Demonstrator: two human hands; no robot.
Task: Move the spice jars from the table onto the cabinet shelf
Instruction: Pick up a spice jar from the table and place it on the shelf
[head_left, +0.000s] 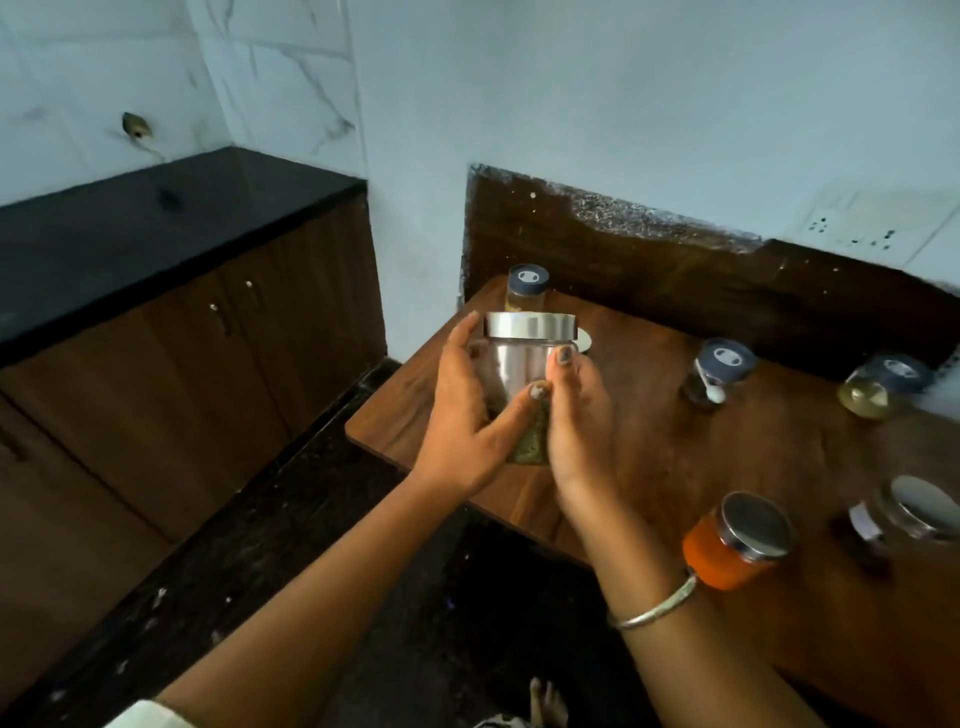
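Both hands hold a glass jar with a steel lid (524, 358) above the left part of the wooden table (727, 457); green spice shows at its bottom. My left hand (467, 410) wraps its left side with the thumb across the front. My right hand (576, 415) grips its right side. Behind it stands a blue-lidded jar (525, 288). Two more blue-lidded jars (719, 371) (883, 384) sit at the right. An orange-filled jar with a steel lid (737, 540) stands near my right wrist, and a dark jar (898, 514) is at the far right edge.
A black stone counter (156, 218) over brown cabinet doors (208, 353) runs along the left wall. A dark speckled floor (311, 545) lies between the cabinet and the table. A wooden backboard (649, 260) rises behind the table.
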